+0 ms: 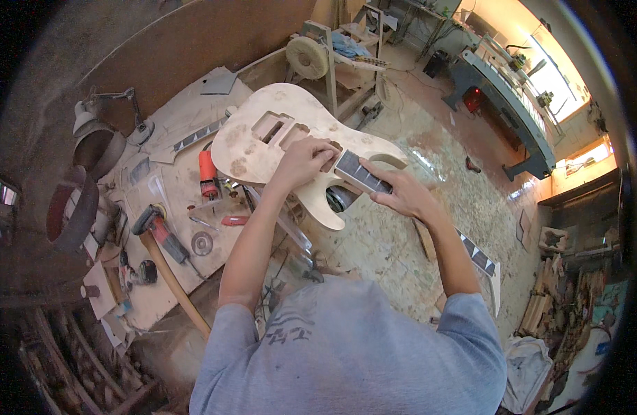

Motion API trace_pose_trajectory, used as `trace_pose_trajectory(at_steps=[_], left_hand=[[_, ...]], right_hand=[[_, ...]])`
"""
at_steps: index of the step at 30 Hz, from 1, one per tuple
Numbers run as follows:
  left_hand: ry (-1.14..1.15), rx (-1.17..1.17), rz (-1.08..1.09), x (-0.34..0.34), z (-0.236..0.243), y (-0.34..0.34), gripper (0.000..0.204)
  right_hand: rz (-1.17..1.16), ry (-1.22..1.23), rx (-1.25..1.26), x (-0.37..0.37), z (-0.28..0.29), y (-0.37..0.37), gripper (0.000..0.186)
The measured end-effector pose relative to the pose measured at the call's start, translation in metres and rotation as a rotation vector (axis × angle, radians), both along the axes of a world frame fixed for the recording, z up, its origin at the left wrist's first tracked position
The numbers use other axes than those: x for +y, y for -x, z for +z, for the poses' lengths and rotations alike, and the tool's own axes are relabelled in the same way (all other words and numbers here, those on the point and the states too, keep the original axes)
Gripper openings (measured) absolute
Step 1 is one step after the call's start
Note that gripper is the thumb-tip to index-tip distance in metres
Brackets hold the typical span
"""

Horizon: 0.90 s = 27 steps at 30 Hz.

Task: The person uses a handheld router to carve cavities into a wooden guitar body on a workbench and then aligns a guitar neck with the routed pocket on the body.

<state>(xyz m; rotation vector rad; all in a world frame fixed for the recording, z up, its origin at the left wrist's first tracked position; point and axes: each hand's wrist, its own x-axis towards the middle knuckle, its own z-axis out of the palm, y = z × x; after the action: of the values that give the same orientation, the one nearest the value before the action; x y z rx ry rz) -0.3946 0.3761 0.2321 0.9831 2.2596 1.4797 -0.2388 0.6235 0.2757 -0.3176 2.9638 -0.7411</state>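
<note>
A pale wooden guitar body [263, 114], with cut-out pickup cavities and dark knots, lies in front of me over the bench's right side. My right hand [401, 190] grips the heel end of a guitar neck [356, 173] with a dark fretboard, close to the body's cutaway. The neck runs under my right forearm toward a pale headstock [495, 287] at the lower right. On the body, my left hand [308, 162] is closed, its fingertips curled at the neck pocket beside the heel. Whatever those fingers pinch, if anything, is hidden.
The cluttered workbench [177, 273] at left bears an angle grinder [165, 235], a red-bodied tool [208, 173], a cordless drill [139, 273] and another fretboard neck [197, 135]. A desk lamp [87, 121] stands behind. A large machine [502, 104] is at far right; wood offcuts [540, 304] lie lower right.
</note>
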Motion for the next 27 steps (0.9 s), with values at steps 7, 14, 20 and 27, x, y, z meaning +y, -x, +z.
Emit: trace_pose_trajectory(at_steps=[7,14,20,27], left_hand=[[-0.035,0.153,-0.070,0.005,-0.012,0.008,0.026],[0.020,0.132,-0.049,0.013,-0.009,0.012,0.025],[0.141,0.103,0.070,0.027,0.009,-0.011,0.039],[0.373,0.220,0.224,0.044,0.024,-0.028,0.041]], right_hand=[[0.017,-0.074,-0.073,-0.003,0.001,0.008,0.085],[-0.004,-0.159,-0.108,-0.004,-0.001,0.009,0.086],[0.022,-0.180,-0.170,0.001,0.002,0.016,0.088],[0.097,-0.113,-0.238,0.011,0.001,0.028,0.090]])
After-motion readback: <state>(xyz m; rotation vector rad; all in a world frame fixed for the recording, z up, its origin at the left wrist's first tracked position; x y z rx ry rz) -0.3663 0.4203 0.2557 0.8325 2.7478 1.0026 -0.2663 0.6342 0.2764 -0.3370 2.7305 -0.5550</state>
